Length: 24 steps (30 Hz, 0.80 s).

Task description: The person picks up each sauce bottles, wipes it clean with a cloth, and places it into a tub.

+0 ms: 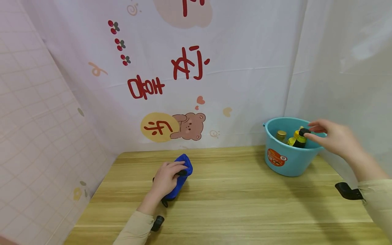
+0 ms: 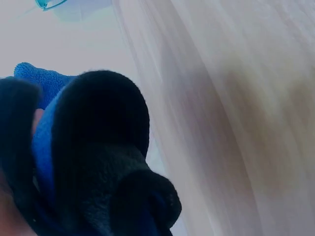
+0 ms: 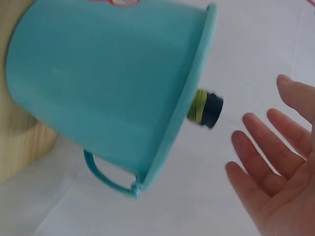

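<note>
My left hand grips a blue cloth item with black trim at the left of the table; its exact kind is unclear. Its fuzzy blue fabric and thick black edge fill much of the left wrist view. Over the rim of a light-blue bucket, my right hand hovers with fingers spread. Beneath them a dark bottle with a black cap stands in the bucket. In the right wrist view, a gap separates the fingers from that black cap.
Beside the dark bottle in the bucket are a yellow bottle and a jar with a gold lid. The bucket stands at the back right of the wooden table, near the white printed wall covering.
</note>
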{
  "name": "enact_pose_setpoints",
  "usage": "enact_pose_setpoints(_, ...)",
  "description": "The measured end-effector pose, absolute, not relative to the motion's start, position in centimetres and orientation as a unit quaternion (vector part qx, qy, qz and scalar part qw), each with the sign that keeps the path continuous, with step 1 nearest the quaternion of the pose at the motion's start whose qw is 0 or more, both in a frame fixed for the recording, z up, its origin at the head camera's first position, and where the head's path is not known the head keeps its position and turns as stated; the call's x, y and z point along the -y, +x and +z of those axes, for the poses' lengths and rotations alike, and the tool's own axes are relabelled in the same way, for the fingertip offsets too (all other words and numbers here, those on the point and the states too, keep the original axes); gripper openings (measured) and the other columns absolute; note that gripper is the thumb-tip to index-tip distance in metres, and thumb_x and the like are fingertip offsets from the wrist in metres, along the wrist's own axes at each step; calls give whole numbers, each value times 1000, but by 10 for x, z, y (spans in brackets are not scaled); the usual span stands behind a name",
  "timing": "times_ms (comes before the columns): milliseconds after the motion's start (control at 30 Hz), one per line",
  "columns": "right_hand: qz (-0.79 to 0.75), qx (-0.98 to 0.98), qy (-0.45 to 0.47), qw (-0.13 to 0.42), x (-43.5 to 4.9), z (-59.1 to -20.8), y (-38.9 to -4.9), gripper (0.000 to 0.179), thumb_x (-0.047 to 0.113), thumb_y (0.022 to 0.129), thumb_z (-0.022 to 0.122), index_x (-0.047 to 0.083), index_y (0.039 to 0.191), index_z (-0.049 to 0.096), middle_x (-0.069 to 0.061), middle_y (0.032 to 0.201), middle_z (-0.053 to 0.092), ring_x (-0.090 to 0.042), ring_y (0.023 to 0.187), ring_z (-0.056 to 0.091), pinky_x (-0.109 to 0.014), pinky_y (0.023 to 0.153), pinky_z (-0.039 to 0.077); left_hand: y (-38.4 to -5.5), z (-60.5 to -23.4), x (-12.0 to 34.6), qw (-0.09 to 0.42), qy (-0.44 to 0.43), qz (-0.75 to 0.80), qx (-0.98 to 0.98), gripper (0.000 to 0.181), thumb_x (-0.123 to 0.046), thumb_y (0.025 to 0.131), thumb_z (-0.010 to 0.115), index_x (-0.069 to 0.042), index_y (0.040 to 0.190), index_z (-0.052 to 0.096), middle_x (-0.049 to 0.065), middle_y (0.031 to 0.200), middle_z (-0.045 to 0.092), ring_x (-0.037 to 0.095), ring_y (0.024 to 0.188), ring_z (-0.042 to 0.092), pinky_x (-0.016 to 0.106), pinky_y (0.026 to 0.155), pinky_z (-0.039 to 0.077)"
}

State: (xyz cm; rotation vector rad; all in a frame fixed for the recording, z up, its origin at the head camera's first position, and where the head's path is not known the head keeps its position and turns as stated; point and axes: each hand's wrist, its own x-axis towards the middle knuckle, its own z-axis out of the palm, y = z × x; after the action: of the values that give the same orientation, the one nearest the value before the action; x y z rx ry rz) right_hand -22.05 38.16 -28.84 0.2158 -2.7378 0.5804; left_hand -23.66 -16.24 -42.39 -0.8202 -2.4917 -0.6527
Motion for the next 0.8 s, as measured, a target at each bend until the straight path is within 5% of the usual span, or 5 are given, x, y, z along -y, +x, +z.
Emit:
enact_pose_setpoints(533,187,922,189,283,-332,-318,-216,38,12,82,81,2,116,67,-17,105,70,-37,97,64,-55,78,48,-244,-416,144,204,-354,-148,900,38,9,82,72,-17,109,77,3,123,68,32,108,61,46,90,51)
enact_pose_setpoints(800,193,908,235,287,-306,-338,-216,40,12,78,84,5,114,69,-10,108,71,-30,98,64,-49,82,48,-246,-421,132,178,-386,-112,898,35,7,84,71,-17,108,77,3,123,68,32,107,61,46,88,52)
